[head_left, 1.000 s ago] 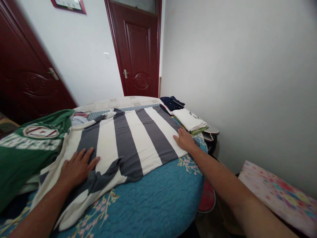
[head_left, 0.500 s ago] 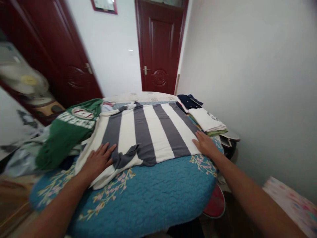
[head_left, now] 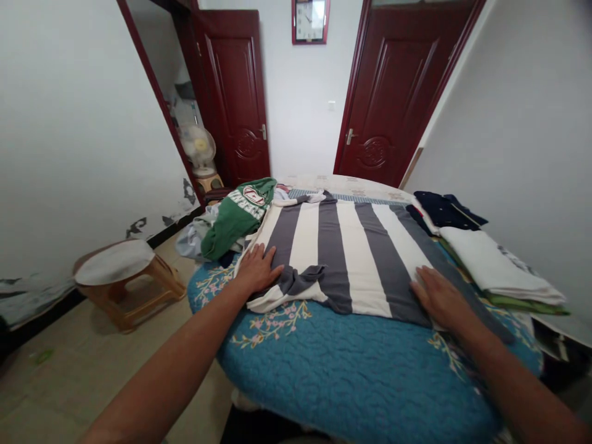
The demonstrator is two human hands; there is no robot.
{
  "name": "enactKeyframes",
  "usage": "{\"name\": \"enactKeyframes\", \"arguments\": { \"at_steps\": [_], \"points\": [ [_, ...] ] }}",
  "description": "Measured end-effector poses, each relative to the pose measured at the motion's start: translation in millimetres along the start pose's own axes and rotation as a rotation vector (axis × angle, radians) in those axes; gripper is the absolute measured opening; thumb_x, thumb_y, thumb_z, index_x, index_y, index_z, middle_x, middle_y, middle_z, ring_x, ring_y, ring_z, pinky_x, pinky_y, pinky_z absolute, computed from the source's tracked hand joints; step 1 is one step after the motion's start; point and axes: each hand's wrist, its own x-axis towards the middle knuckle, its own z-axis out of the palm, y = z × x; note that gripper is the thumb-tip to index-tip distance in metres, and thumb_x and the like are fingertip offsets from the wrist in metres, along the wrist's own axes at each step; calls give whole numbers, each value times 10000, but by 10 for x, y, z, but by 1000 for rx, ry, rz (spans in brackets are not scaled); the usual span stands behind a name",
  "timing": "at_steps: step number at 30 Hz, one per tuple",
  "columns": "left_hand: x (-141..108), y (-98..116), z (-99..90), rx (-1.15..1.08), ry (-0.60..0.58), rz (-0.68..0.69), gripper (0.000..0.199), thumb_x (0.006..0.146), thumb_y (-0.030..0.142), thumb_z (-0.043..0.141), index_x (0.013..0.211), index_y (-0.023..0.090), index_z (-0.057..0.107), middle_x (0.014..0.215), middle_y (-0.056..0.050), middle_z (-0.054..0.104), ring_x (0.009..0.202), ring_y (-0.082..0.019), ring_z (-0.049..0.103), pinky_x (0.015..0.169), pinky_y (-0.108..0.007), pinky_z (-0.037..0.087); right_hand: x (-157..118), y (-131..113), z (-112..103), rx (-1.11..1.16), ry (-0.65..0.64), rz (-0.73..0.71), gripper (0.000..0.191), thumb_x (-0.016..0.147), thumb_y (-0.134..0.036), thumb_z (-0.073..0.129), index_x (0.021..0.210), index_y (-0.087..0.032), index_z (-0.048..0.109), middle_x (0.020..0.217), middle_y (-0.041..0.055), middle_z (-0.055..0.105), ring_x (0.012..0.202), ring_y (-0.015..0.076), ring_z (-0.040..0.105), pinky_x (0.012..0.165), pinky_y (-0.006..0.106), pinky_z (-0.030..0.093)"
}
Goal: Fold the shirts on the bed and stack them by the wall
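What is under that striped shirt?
The near edge of the striped shirt lies on a flowered blue quilt. Whatever is beneath the shirt's middle is covered by the fabric and cannot be seen.

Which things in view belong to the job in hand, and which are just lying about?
Part of the job:
- striped shirt, spread flat under the left hand and right hand
- blue cloth beneath it
- probably the green shirt and folded clothes beside it

Apparently just around:
- stool
- fan
- wall clock
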Motion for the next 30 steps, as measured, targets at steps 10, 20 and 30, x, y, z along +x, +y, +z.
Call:
{"name": "enactKeyframes", "arguments": {
  "at_steps": [10,20,30],
  "points": [
    [331,-243,193,43,118,40,842,1047,677,335,1615,80,510,1677,-254,462,1598,-405,377,1306,-512,276,-120,175,-35,-82,-200,225,636,1104,-511,319,1605,-182,531,1669,181,512,1521,399,491,1197,659,455],
    [95,-419,125,-105,166,217,741,989,615,383,1479,112,620,1568,-228,605,1509,-394,507,1271,-553,386,-610,499,-277,-73,-166,345,654,1100,-515,361,1564,-112,587,1649,212,526,1524,377,497,1262,596,393],
    [-755,-1106,226,-443,-53,273,583,883,752,615,1457,680,546,1558,223,623,1432,-316,621,1266,-582,449,-1145,587,-749,270,-44,295,499,1027,-518,547,1347,-190,744,1516,166,659,1431,325,604,1259,555,443]
  ]
}}
